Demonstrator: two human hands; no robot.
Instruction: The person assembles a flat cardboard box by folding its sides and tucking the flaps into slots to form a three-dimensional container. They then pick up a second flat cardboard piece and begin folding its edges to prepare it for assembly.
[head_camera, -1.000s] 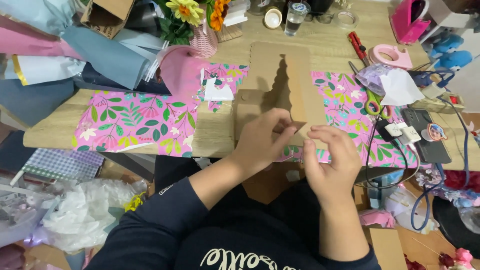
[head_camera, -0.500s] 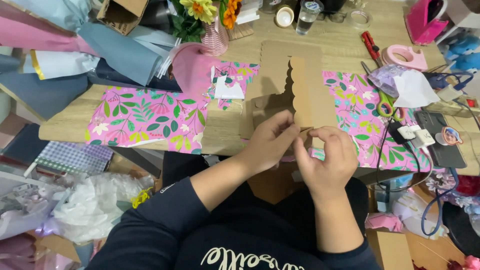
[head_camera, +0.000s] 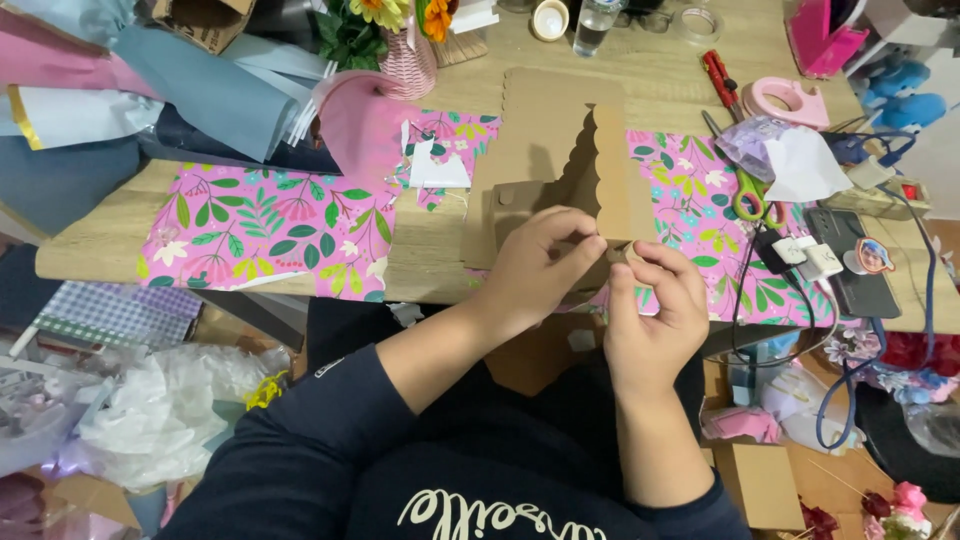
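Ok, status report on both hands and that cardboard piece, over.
Left hand and right hand both pinching at the near edge of the brown scalloped cardboard piece. Piece lies on the wooden table. Green-handled scissors just right, apart from it.

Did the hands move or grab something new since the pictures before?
Hardly. The left hand and right hand stay pressed together at the near edge of the brown cardboard piece, fingertips pinching something too small to make out. The fingers only shifted slightly; nothing was picked up or let go. The pink leafy paper, green-handled scissors and pink tape dispenser stayed put.
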